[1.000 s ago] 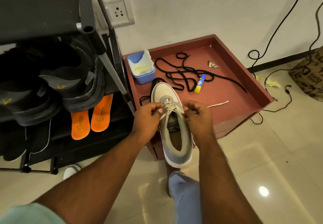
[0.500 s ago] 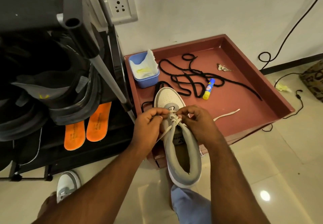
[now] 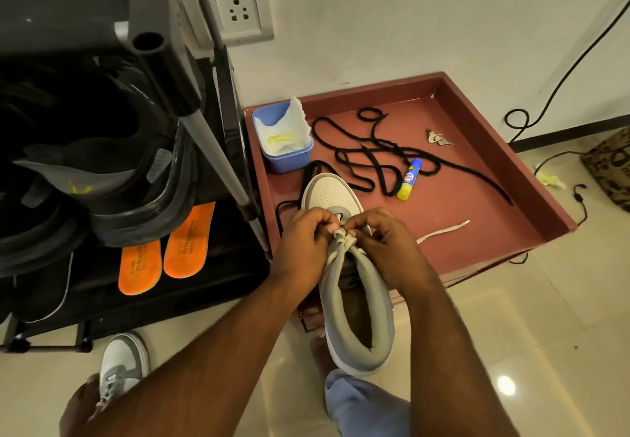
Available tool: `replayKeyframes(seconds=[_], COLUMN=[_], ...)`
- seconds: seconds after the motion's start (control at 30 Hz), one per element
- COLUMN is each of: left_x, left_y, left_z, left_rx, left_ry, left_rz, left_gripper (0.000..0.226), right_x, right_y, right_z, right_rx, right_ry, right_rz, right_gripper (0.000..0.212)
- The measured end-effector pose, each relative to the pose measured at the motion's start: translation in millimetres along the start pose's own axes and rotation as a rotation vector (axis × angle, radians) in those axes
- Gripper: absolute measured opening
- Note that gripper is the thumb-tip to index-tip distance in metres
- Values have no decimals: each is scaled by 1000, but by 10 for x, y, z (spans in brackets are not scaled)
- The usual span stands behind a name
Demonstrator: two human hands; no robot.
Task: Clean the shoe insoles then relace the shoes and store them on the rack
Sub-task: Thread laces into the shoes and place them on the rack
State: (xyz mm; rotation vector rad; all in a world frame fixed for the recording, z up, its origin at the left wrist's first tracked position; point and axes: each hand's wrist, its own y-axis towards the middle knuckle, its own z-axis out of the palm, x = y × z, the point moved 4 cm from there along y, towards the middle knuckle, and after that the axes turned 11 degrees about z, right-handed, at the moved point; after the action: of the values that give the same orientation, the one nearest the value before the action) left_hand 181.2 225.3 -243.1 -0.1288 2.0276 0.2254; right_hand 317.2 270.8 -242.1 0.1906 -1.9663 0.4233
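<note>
The black shoe rack [image 3: 102, 163] stands left of the red tray [image 3: 477, 232], on whose near edge the grey-and-white sneaker [image 3: 358, 317] rests. Relacing is in hand: left hand [image 3: 303, 245] and right hand [image 3: 388, 242] pinch the white lace [image 3: 344, 237] at its knot. Next, judging by this, comes cinching it snug.

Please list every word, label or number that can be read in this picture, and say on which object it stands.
"AIR cushion": printed along the right orange foam insole on the black shoe rack.
Left orange foam insole: similar print, too blurred to read.
Blue-and-yellow glue stick: label too small.
Tongue label inside the grey-and-white sneaker: blurred, mostly hidden.
</note>
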Motion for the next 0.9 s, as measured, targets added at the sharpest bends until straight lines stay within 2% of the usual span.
replayKeyframes(seconds=[0.07,0.17,0.27,0.4,0.5,0.6,0.77,0.9], left_x=[-17,-76,-63,23,60,68,33,-12], left_y=[-11,1,0,-6,19,50,58,70], left_z=[20,23,20,-13,-19,-2,43,33], left_rx=[38,95,129,23,3,9,51,52], left_ry=[159,264,259,88,-10,-21,151,264], left_rz=[47,40,31,27,-15,-33,5,61], left_gripper=[33,35,36,18,24,27,18,14], right_x=[8,10,-8,-39,-102,-120,-36,9], right_y=[4,12,11,5,18,10,6,10], right_z=[27,56,49,33,16,-15,-18,29], right_rx=[18,49,20,-51,-27,4,-83,-81], right_ry=[-62,-177,-184,-106,62,150,82,-24], right_rz=[9,11,15,29,78,94,28,11], right_gripper=[25,28,23,21,13,20,20,16])
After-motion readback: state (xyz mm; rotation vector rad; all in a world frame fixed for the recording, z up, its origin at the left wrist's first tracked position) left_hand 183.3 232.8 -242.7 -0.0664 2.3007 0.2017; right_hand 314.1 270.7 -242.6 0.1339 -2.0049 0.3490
